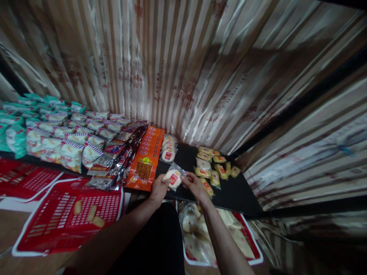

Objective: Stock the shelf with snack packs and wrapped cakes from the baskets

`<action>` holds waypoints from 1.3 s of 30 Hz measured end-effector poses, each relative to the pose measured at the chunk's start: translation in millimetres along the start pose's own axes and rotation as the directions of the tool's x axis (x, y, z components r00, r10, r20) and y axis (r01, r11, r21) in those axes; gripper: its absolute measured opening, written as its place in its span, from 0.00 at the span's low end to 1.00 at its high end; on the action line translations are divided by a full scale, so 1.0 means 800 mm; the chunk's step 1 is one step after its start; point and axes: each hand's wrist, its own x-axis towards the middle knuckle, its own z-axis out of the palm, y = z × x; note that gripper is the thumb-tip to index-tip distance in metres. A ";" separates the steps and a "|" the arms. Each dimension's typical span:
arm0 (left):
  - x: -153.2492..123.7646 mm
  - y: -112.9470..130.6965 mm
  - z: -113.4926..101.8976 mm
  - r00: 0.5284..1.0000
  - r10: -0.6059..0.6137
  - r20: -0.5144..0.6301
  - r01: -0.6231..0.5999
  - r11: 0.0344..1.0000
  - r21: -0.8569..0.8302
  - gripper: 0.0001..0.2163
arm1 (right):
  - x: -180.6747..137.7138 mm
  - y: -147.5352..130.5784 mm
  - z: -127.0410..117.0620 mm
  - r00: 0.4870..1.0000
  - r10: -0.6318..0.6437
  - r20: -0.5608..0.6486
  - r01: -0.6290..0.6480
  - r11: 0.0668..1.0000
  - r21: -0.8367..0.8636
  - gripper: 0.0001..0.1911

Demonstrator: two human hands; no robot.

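Both of my hands hold one small clear packet with a white round cake and a red label (173, 178), just above the front edge of a black shelf (237, 191). My left hand (158, 188) grips its left side. My right hand (194, 184) pinches its right edge. An orange packet (146, 159) lies flat just left of it. A short row of the same white cake packets (168, 149) sits behind. Small yellow snack packets (210, 168) lie to the right.
Rows of striped and teal snack bags (57, 133) fill the shelf's left part. A red basket (71, 217) with a few biscuits stands at lower left. Another red basket (220, 236) full of clear packets is below my arms. A striped curtain (177, 68) hangs behind.
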 end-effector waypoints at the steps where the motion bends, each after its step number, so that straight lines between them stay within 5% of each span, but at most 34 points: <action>1: 0.001 0.000 -0.002 1.000 -0.009 -0.008 0.009 1.000 0.002 0.07 | -0.001 0.009 0.005 0.999 0.034 0.000 -0.034 0.999 0.021 0.22; 8: 0.016 -0.001 -0.007 0.996 -0.011 -0.085 0.020 0.995 0.103 0.16 | 0.028 0.038 0.031 0.989 -0.087 -0.121 0.068 0.986 -0.155 0.18; 12: 0.020 -0.003 -0.013 0.968 0.205 -0.143 -0.154 0.940 0.303 0.21 | 0.067 0.040 0.033 0.981 -0.123 -0.153 0.083 0.966 -0.247 0.17; 17: 0.030 -0.003 -0.014 0.918 0.396 0.037 -0.342 0.739 0.581 0.21 | 0.099 0.036 0.041 0.974 -0.157 -0.164 0.084 0.920 -0.382 0.17; 26: 0.040 0.011 -0.003 0.924 0.354 0.148 -0.350 0.617 0.705 0.20 | 0.117 0.024 0.053 0.971 -0.180 -0.157 0.072 0.847 -0.527 0.15; 39: 0.048 0.005 0.004 0.921 0.354 0.163 -0.346 0.549 0.761 0.19 | 0.114 0.025 0.059 0.957 -0.246 -0.154 0.128 0.834 -0.536 0.18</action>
